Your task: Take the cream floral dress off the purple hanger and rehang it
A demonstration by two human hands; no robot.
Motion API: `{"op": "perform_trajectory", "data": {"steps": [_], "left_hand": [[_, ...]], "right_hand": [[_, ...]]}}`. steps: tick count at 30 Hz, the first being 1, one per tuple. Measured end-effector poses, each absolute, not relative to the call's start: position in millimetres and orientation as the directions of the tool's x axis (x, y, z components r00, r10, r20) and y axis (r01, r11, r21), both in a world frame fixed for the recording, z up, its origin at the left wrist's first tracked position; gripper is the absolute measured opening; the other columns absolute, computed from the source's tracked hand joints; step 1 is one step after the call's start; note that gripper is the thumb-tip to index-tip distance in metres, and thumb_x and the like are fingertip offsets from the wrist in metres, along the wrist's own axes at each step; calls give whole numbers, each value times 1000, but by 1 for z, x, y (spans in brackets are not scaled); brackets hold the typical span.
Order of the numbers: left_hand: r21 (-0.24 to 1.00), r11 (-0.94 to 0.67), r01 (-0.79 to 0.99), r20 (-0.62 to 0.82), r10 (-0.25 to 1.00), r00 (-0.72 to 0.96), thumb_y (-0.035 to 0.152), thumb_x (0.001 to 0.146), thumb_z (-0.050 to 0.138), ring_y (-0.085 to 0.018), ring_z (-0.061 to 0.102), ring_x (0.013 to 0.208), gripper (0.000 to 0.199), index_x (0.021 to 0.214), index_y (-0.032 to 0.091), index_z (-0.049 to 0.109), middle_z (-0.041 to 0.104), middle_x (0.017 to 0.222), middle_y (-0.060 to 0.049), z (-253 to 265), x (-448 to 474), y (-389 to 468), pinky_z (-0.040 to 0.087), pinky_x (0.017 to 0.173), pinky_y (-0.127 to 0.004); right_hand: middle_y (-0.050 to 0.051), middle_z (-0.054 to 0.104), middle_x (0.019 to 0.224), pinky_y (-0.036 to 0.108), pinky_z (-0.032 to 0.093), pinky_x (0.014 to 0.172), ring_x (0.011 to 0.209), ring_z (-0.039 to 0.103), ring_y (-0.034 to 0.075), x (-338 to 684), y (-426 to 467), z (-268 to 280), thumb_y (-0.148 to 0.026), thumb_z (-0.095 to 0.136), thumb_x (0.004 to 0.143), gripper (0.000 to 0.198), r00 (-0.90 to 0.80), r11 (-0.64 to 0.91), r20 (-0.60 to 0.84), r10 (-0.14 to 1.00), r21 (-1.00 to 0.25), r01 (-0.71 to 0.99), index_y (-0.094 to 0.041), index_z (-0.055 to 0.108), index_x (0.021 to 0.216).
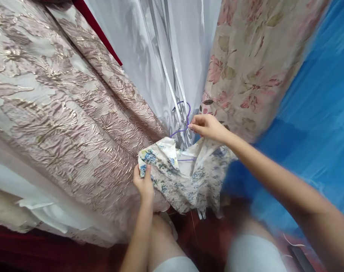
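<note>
R hand point(209, 127) pinches purple hanger point(189, 110) nr its neck, hook up; floral top point(172, 183) lies below, L hand point(145, 186) gripping its outer L edge.

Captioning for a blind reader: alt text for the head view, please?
A person's right hand pinches a thin purple hanger at its neck; the left hand holds the edge of the white, blue-floral garment on it. Shiny pink floral fabric hangs at left.

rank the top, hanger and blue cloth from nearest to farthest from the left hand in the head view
1. Top: held in the left hand
2. Hanger: above and to the right
3. Blue cloth: farther right
</note>
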State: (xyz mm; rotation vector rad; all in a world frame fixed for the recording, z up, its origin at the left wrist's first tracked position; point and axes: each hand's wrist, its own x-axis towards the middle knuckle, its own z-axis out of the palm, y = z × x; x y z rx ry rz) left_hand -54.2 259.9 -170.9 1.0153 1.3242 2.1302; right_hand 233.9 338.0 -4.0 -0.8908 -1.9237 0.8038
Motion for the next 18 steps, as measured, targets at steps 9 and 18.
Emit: {"op": "perform_trajectory", "data": {"steps": [9,18], "left_hand": [[635,-550,542,772,473,-425,33,90,74,-29,52,128,34,119,20,62,57,127,-13,-200,14,231,38,115,-45],[811,-419,408,536,811,-233,26,98,56,-23,64,94,11,97,20,65,68,95,-7,-252,37,222,51,88,-36]], "right_hand": [[7,71,81,45,50,77,78,66,27,236,236,-126,-26,60,90,9,48,722,803,594,-559,407,-28,67,85],[5,71,68,33,42,64,66,66,26,182,254,-247,-48,65,87,33,20,73,96,995,-861,504,-18,72,98]]}}
